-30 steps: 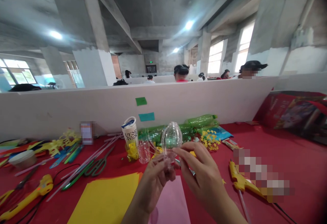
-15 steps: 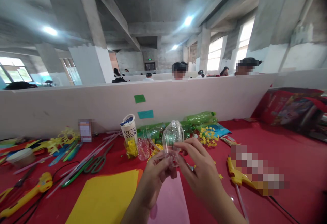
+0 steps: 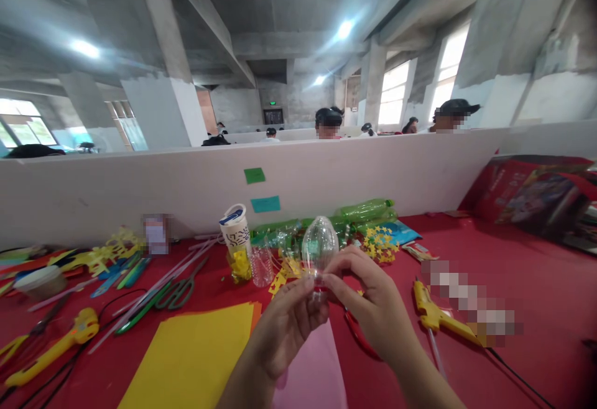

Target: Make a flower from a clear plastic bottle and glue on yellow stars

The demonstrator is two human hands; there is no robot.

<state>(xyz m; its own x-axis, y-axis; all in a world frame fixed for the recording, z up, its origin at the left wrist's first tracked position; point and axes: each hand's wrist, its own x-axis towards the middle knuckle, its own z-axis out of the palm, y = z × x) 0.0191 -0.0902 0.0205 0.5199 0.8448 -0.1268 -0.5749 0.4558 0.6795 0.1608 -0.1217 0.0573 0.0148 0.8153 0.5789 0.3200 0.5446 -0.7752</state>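
Both my hands hold up a clear plastic egg-shaped bottle piece (image 3: 319, 246) above the red table (image 3: 513, 272). My left hand (image 3: 289, 325) pinches its lower end from the left, fingers closed. My right hand (image 3: 368, 300) pinches the same lower end from the right, thumb and fingers closed on it. Below my hands lie a pink paper sheet (image 3: 310, 372) and a yellow paper sheet (image 3: 191, 359). Yellow paper stars (image 3: 380, 241) and green plastic bottles (image 3: 368, 210) lie just behind the clear piece.
A paper cup (image 3: 236, 232), a small clear bottle (image 3: 261, 266), scissors (image 3: 180, 291) and coloured sticks lie to the left. Yellow glue guns rest at the left (image 3: 56, 347) and right (image 3: 433, 316). A white partition (image 3: 116, 191) bounds the table; people sit beyond it. A red bag (image 3: 536, 191) stands far right.
The clear piece and both hands have shifted slightly right and up in view; my fingers have closed tighter round its lower end. The camera has tilted a little.
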